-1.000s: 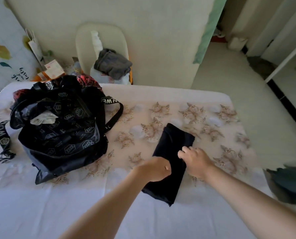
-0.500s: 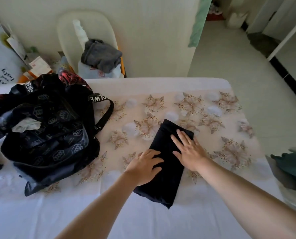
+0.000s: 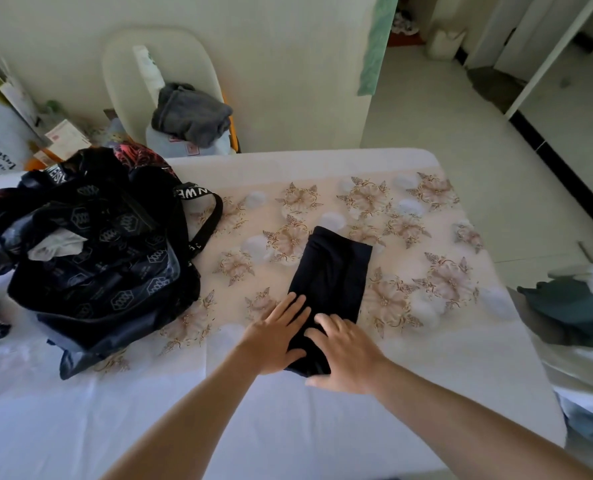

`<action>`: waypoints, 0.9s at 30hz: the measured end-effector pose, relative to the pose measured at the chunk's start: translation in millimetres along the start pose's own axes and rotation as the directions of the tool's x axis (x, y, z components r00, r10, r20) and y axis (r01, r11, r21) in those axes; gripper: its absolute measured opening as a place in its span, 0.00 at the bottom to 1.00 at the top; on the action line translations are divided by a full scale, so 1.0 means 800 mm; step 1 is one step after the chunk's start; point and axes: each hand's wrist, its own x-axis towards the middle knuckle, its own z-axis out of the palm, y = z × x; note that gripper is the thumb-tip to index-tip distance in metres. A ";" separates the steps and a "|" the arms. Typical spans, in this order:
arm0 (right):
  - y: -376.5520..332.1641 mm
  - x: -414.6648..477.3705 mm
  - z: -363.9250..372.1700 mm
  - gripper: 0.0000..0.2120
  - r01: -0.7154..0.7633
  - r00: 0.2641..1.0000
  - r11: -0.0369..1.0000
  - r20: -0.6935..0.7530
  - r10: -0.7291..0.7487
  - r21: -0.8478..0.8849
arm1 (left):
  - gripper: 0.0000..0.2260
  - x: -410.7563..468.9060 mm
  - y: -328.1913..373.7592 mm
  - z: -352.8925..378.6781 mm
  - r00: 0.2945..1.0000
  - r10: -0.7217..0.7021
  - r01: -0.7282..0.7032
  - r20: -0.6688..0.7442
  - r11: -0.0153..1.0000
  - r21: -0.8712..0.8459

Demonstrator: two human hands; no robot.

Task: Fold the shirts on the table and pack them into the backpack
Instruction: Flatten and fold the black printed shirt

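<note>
With the left hand [image 3: 276, 336] and right hand [image 3: 345, 355] pressed flat, fingers straight and spread, on the near end of the folded black shirt [image 3: 333, 271] lying on the table [image 3: 288, 427] right of the backpack [image 3: 97, 258], smoothing evenly outward should keep the fold crisp.

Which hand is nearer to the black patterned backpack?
Left. The left hand rests on the folded dark shirt, to the right of the black patterned backpack; the right hand rests farther right on the same shirt.
</note>
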 end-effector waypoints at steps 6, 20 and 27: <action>-0.015 -0.014 0.003 0.33 -0.095 0.994 0.985 0.038 0.101 -0.145 | 0.49 -0.031 0.011 0.002 0.998 0.010 -0.008 0.063 0.999 -0.037; 0.039 -0.038 -0.064 0.36 -0.394 0.893 0.585 0.145 0.426 0.708 | 0.09 -0.016 0.023 -0.042 0.890 -0.407 0.169 -0.207 0.715 -0.678; 0.061 0.014 -0.046 0.22 -0.596 0.713 0.571 0.044 0.700 0.564 | 0.15 0.019 0.018 -0.052 0.706 -0.524 0.094 -0.477 0.736 -0.670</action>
